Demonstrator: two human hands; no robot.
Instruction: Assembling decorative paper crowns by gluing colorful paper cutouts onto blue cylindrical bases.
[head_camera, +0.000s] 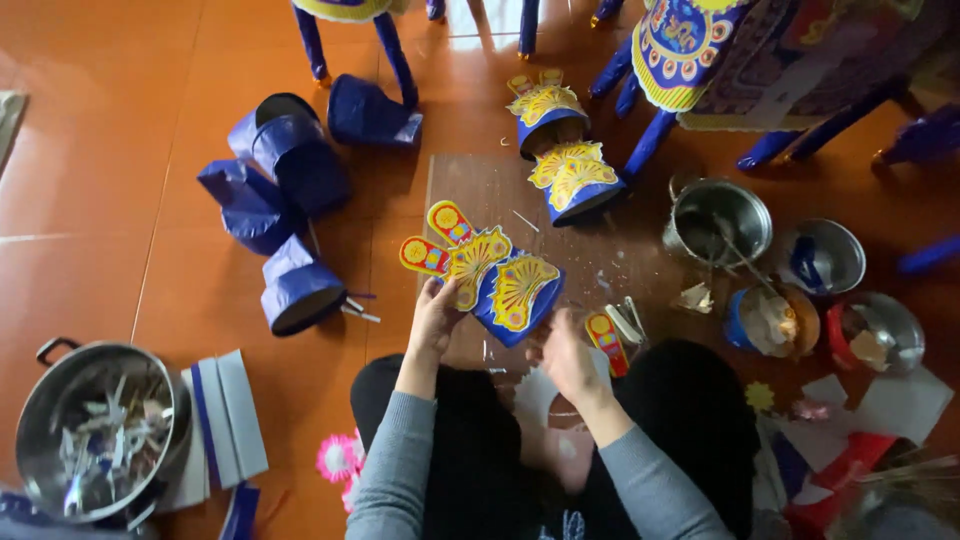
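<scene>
Now I see glossy orange floor tiles (120, 150), a brown board (490, 190) mid-frame; left hand (434, 318) grips the blue-and-yellow paper ornament (497, 282), right hand (563, 352) curls beside it, whether gripping I can't tell.

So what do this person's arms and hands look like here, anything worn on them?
Both arms are covered by long, close-fitting grey knit sleeves that end at the wrists. The left hand and right hand are bare: no gloves, and no rings, watch or bracelet can be made out. The fingers are uncovered too.
</scene>
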